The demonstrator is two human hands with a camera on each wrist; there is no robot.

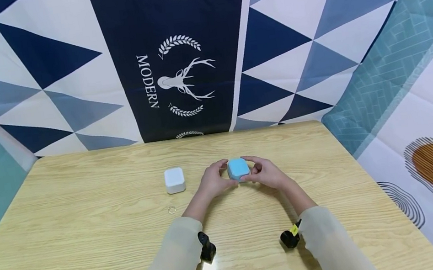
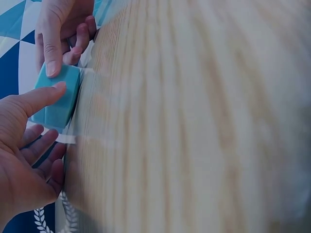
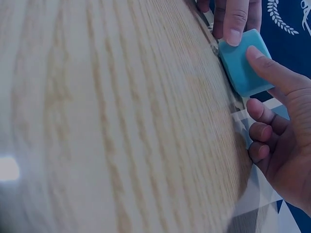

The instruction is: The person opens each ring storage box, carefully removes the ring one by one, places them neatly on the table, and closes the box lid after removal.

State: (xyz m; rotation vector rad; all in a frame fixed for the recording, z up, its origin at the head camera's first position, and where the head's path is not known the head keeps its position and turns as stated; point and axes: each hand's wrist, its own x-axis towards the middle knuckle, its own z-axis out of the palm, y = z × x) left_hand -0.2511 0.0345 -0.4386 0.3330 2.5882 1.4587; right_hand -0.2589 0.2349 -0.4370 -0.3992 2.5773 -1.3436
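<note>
A small light-blue box with rounded corners is between both hands toward the back of the table. My left hand holds its left side, thumb at the near side and index finger at the far corner. From the other side my right hand grips it the same way. In the left wrist view both thumbs press on the near face of the blue box, and the left hand's other fingers are loosely bent below it. The right wrist view shows the right hand's lower fingers curled beside the box, off its face.
A white box of similar shape stands to the left of the hands. A thin ring lies on the wooden table in front of it. Behind the table hangs a patterned cloth; black wrist cameras sit at the sleeves.
</note>
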